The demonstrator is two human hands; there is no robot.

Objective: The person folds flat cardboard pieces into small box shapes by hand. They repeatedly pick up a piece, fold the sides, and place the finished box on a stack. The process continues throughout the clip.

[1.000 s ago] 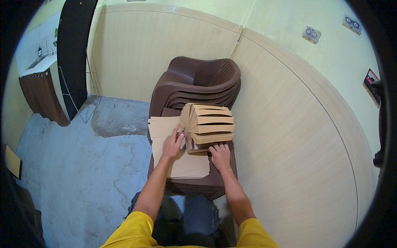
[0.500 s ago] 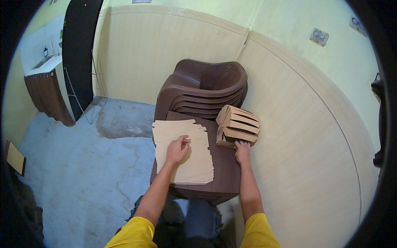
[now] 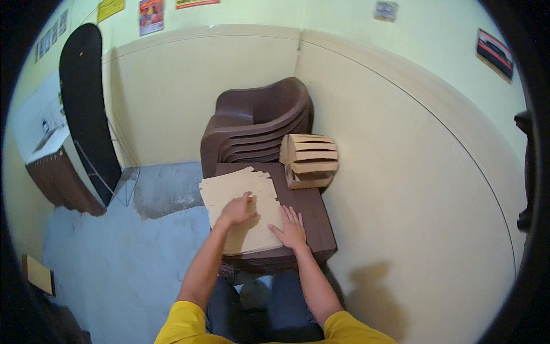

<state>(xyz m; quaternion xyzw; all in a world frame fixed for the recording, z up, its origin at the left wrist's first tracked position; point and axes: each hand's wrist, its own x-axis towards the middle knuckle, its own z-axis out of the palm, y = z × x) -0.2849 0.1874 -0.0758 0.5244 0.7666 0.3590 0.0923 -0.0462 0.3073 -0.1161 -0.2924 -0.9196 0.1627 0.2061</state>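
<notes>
A stack of flat, tan cardboard sheets (image 3: 235, 186) with notched edges lies on the seat of brown plastic chairs (image 3: 312, 215). Over the middle of the stack is my left hand (image 3: 239, 210), its fingers and thumb apart with nothing between them. My right hand (image 3: 293, 229) rests with spread fingers along the right edge of the sheets, partly over the brown seat. Beyond it, at the seat's back right corner, several folded cardboard pieces (image 3: 312, 156) stand packed together, apart from both hands.
The chairs' stacked backs and armrests (image 3: 260, 123) rise behind the sheets. A panelled wall (image 3: 412, 189) runs close along the right. At the far left are a black panel (image 3: 83, 103) and a curtained counter (image 3: 66, 180); blue floor (image 3: 126, 269) lies left of the chairs.
My right hand has left the folded cardboard pieces and come to the right edge of the flat sheets. My left hand stays over the stack. The head view has shifted.
</notes>
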